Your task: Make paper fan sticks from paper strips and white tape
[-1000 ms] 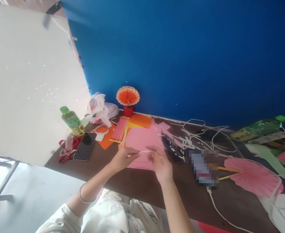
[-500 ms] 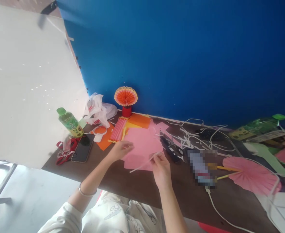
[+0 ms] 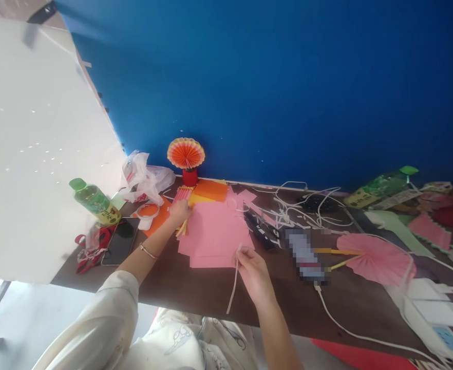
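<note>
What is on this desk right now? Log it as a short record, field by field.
left hand: left hand reaches onto the pleated pink-and-yellow folded paper strip
right hand: right hand pinches a thin white paper strip that hangs down
between hands: flat pink paper sheets
back: orange paper fan on a red base
left side: green plastic bottle, black phone
surface: dark wooden table

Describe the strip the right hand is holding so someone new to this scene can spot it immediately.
Start at the blue wall, drop to the brown table and find the pink paper sheets near its front edge. At their lower right corner the right hand pinches a thin pale strip that dangles over the table edge. Unlike the white cables, it is flat and short.
</note>
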Demonstrator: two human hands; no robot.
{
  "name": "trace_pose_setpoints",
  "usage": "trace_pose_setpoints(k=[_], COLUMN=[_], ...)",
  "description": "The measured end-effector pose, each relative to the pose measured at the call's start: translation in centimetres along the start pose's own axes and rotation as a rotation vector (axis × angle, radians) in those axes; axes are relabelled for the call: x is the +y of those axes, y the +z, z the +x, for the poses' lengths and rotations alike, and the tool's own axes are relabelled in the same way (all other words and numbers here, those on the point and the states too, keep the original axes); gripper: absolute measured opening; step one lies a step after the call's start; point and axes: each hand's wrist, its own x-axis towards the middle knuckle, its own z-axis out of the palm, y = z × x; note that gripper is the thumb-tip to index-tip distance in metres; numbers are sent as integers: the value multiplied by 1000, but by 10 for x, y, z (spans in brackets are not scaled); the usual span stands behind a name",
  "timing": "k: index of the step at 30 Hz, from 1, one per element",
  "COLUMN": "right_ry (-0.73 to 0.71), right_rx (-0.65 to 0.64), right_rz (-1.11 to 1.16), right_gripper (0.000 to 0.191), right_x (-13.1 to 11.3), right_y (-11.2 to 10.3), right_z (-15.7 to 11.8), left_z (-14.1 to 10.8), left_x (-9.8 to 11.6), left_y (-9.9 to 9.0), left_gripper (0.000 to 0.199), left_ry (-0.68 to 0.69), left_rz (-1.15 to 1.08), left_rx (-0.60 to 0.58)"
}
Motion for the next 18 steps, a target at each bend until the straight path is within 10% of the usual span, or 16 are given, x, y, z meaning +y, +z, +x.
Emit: trace_pose_setpoints(k=[9, 18], right_ry=[68, 89], right_rx=[-73, -40], right_rz=[35, 19], right_gripper=[18, 17], right_x=[5, 6], right_y=[2, 21], right_z=[6, 29], left_z=[-11, -35], left_x=[-11, -2], left_y=[-6, 50], left_gripper=[19, 21], left_ry=[78, 11], left_rz=[-821, -1409], left_rx=[-94, -168])
